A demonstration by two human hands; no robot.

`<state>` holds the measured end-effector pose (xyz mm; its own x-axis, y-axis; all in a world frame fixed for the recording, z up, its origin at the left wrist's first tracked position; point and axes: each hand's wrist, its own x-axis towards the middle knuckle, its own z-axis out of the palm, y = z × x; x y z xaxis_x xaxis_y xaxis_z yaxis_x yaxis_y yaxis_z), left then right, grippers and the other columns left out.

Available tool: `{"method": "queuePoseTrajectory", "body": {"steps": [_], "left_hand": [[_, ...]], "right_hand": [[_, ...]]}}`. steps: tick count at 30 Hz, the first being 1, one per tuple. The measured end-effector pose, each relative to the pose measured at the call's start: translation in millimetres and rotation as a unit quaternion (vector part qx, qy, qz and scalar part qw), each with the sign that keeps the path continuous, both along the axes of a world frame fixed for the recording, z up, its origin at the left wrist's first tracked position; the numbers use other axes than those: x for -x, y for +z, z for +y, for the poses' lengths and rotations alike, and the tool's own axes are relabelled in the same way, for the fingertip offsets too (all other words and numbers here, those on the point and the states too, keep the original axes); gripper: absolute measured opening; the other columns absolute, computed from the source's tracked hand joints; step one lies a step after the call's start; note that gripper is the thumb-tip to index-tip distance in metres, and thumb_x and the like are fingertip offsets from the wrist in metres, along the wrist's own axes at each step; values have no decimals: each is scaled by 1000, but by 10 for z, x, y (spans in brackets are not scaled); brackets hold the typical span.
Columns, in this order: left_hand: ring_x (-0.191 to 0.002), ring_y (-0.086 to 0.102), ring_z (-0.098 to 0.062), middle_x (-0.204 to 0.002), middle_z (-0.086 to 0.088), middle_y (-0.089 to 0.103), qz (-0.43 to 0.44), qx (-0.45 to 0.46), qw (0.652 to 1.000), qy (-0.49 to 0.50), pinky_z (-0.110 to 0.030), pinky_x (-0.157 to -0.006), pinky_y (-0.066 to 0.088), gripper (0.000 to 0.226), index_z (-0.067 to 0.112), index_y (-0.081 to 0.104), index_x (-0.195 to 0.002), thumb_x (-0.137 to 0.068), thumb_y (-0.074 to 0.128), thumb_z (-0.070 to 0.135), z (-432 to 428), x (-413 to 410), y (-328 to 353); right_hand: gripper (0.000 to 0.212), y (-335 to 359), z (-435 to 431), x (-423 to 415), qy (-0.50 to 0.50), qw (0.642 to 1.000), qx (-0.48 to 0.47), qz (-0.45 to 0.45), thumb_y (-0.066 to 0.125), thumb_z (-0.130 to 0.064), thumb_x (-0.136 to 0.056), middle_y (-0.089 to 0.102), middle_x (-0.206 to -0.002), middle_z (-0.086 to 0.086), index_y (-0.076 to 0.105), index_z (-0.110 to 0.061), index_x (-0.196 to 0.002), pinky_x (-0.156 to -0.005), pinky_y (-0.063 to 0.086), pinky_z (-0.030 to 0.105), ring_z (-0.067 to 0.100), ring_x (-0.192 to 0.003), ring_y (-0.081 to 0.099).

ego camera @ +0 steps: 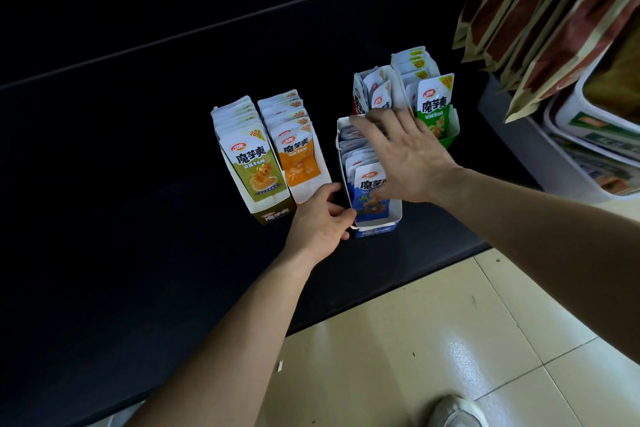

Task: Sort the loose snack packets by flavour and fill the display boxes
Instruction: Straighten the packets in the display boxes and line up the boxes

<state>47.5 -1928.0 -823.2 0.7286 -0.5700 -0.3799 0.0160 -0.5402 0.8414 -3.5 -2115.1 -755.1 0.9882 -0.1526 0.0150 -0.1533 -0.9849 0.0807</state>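
Five display boxes of snack packets stand on a black shelf (pixel 138 184). An olive box (pixel 249 163) and an orange box (pixel 298 146) sit at the left, both full. A blue box (pixel 377 222) stands in front at the middle. My left hand (pixel 322 218) grips its left front corner. My right hand (pixel 405 156) lies flat, fingers spread, on top of the blue packets (pixel 367 191) inside. Behind are a red box (pixel 375 90) with a few packets and a green box (pixel 434 104) full of packets.
Hanging brown-and-red snack bags (pixel 540 18) overhang the right side. Below them are stacked white tubs (pixel 595 135) on a grey ledge. Cream floor tiles (pixel 450 340) lie below the shelf edge, with a grey shoe (pixel 457 412) at the bottom.
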Motion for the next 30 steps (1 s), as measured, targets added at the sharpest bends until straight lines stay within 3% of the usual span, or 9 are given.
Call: {"method": "queuePoseTrajectory", "body": {"steps": [5,8,10,14,16,18,23,30], "left_hand": [[-97,69,-12,-114,9,70,-59,-8,998,24,-37,-80,61,58,26,46,-143,-92,72,33,-29,-31,103],[-89,62,2,-109,16,65,-90,-16,995,27,-14,-69,50,60,27,47,-142,-89,73,38,-58,-34,190],[-88,59,1,-114,13,66,-108,-36,993,21,-9,-63,39,65,27,45,-144,-87,75,41,-100,-32,241],[-95,68,-14,-121,3,67,-139,-92,986,1,-28,-73,56,70,25,41,-144,-86,75,44,-232,-17,298],[-90,73,-22,-118,-1,69,-145,-109,983,3,-41,-77,62,59,25,44,-139,-89,70,45,-291,-20,317],[-81,74,-22,-113,-2,71,-140,-108,984,20,-44,-73,63,48,25,47,-134,-93,65,44,-324,-48,344],[-80,74,-21,-108,-1,73,-147,-125,981,35,-43,-73,63,37,25,54,-126,-94,64,42,-311,-147,407],[-83,72,-16,-115,2,72,-148,-112,981,59,-33,-75,60,36,22,57,-128,-95,66,37,-69,-261,511]], "right_hand": [[123,65,-81,154,-72,992,-105,-27,83,-63,-62,31,-147,10,12,-23,-154,-109,41,53,33,-134,34],[108,25,-117,301,-124,977,-164,-48,76,-63,-73,38,-140,10,16,-20,-151,-104,46,51,33,-130,41],[100,-20,-88,390,-169,966,-191,-44,73,-65,-75,43,-135,8,19,-22,-147,-94,50,49,32,-126,48],[85,-188,-2,490,-262,937,-230,27,69,-70,-77,58,-126,8,36,-20,-137,-80,56,42,29,-108,63],[66,-267,64,506,-278,910,-299,73,63,-66,-86,65,-119,8,45,-20,-129,-82,58,44,29,-101,65],[51,-335,155,489,-265,902,-334,75,55,-58,-95,65,-118,10,46,-20,-127,-82,57,46,32,-101,65],[26,-353,222,227,-270,923,-272,28,44,-48,-102,58,-95,7,41,-22,-105,-64,42,38,30,-78,52],[29,-337,156,-195,-254,936,-242,-4,46,-41,-103,52,-88,8,47,-16,-117,-64,39,39,32,-80,54]]}}
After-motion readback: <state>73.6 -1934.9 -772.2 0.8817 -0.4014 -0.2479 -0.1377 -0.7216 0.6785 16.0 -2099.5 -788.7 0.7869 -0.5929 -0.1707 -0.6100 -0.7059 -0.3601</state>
